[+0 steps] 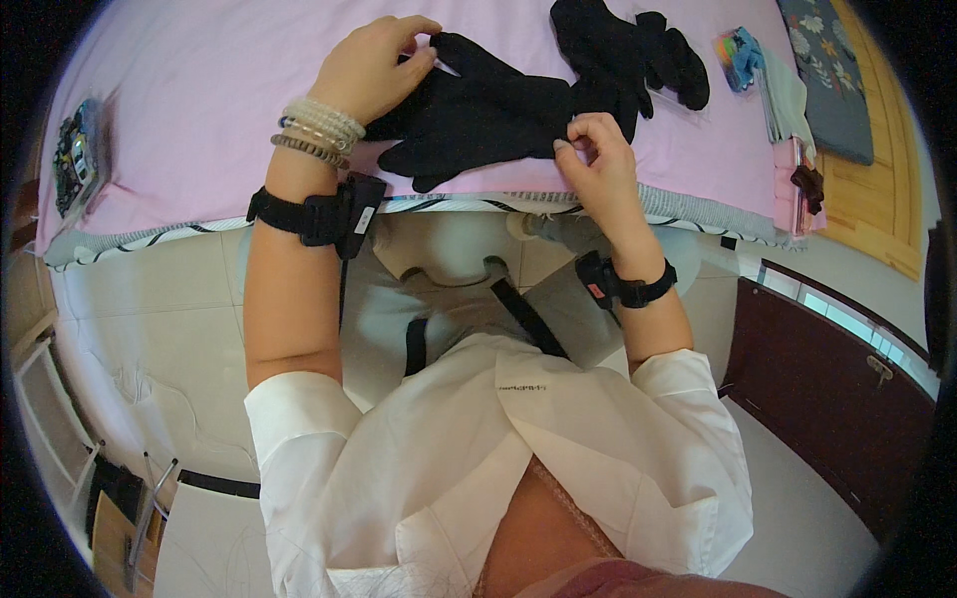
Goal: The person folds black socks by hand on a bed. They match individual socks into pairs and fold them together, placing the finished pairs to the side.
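A black knit glove (486,112) lies flat on a pink cloth (224,97), its fingers spread to the left and its cuff to the right. With thumb and index finger, my left hand (377,67) pinches the tip of one upper glove finger. At the lower corner of the cuff, my right hand (602,161) has its thumb and fingertips closed on the black fabric. More black gloves (602,48) lie beyond my right hand, partly overlapping the first one's cuff. A bunched black piece (677,67) sits beside them over clear plastic film.
A clear plastic packet (78,161) with dark contents lies at the far left. On the right are a colourful cloth bundle (740,56), a pale green cloth (785,101), pink packs (789,183) and a grey floral fabric (830,82). A dark brown panel (830,396) stands lower right.
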